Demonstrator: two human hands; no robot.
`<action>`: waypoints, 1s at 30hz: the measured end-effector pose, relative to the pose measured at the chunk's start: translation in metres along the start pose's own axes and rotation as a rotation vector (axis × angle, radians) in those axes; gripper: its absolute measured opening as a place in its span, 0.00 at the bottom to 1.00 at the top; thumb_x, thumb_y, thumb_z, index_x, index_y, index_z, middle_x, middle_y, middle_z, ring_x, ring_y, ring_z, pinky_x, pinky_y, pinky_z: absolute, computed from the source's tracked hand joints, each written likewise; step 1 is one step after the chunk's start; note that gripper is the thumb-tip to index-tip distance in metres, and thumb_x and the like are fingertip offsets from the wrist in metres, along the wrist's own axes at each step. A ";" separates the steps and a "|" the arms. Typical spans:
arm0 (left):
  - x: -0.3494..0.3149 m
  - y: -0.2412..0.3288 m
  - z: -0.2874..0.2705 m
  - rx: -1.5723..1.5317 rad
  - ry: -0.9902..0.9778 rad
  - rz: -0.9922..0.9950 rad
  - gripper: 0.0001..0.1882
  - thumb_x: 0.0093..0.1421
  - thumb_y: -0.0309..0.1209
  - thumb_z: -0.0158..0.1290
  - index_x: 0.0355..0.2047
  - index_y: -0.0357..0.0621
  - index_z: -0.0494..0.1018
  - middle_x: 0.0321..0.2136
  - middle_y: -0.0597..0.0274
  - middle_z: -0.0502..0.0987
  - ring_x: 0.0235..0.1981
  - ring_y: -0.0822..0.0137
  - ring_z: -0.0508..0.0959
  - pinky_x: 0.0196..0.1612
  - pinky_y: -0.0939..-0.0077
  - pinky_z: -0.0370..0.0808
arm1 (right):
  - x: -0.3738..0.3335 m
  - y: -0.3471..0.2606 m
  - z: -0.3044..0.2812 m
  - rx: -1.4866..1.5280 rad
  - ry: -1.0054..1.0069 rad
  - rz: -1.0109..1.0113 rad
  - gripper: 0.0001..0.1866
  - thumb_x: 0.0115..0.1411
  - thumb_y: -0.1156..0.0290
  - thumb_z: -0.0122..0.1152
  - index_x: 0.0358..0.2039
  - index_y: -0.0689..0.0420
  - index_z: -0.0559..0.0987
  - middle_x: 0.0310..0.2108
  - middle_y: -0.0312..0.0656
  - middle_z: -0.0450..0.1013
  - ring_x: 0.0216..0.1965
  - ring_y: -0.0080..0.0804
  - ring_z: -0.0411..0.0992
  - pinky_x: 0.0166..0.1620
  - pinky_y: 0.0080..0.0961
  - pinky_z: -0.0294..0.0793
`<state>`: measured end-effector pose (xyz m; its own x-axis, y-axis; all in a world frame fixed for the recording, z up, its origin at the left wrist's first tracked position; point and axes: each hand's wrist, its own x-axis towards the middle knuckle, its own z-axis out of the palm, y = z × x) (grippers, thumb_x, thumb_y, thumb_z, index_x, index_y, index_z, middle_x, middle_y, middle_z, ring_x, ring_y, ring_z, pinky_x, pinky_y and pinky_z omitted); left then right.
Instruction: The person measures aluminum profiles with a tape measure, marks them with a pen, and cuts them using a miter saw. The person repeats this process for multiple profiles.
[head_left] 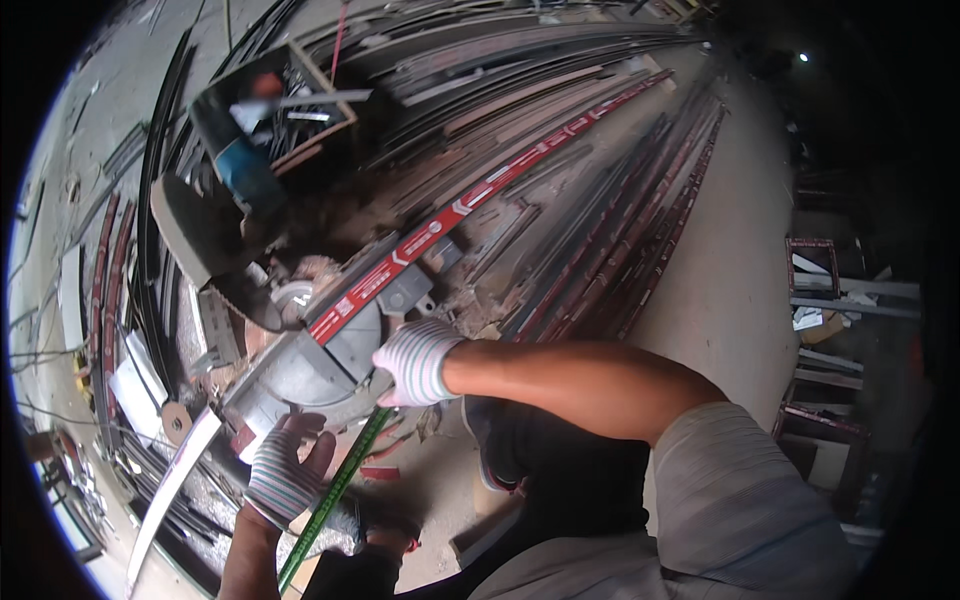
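Note:
A miter saw with a teal motor housing [245, 170] and toothed round blade [245, 298] stands in front of me. Across its metal base [320, 365] lies a long bar with red printed film [430, 235]. My right hand [420, 362], in a striped glove, is closed at the base's front edge; what its fingers grip is hidden. My left hand [288, 470], in a striped glove with bare fingertips, is beside the base's near left part, fingers apart and nothing visible in them. A green strip with dark marks [338, 492] runs between the hands, its upper end close to my right hand.
A curved white strip [175, 490] extends from the saw's left. Long dark bars [620, 240] lie on the floor to the right, more beyond the saw. An open box of offcuts [310, 105] sits behind the motor. Frames and scraps [825, 300] stand at far right.

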<state>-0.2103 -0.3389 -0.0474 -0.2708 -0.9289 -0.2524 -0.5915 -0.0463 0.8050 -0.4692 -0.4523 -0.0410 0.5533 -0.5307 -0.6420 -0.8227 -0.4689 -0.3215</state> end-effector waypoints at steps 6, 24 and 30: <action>-0.034 -0.004 0.013 0.152 -0.232 -0.054 0.15 0.67 0.35 0.59 0.48 0.37 0.78 0.36 0.52 0.84 0.41 0.64 0.83 0.47 0.69 0.78 | -0.039 -0.019 -0.012 -0.040 0.159 -0.089 0.29 0.59 0.45 0.67 0.45 0.60 0.84 0.41 0.51 0.83 0.43 0.50 0.82 0.47 0.46 0.81; -0.117 0.007 0.011 0.364 -0.187 -0.182 0.19 0.65 0.45 0.59 0.44 0.39 0.79 0.35 0.42 0.83 0.37 0.48 0.84 0.44 0.60 0.79 | 0.112 -0.025 0.128 0.313 0.480 -0.080 0.34 0.47 0.46 0.72 0.49 0.57 0.85 0.50 0.48 0.81 0.52 0.44 0.79 0.54 0.43 0.79; -0.140 -0.004 0.010 0.353 -0.152 -0.173 0.18 0.65 0.43 0.59 0.42 0.39 0.80 0.31 0.45 0.83 0.35 0.50 0.85 0.42 0.61 0.80 | -0.057 -0.059 0.046 -0.072 0.358 -0.071 0.34 0.50 0.45 0.71 0.51 0.56 0.84 0.50 0.47 0.81 0.52 0.45 0.79 0.55 0.41 0.79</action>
<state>-0.1776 -0.2048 -0.0212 -0.2381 -0.8524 -0.4655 -0.8546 -0.0438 0.5174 -0.4579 -0.3614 -0.0176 0.6297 -0.7026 -0.3315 -0.7764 -0.5550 -0.2986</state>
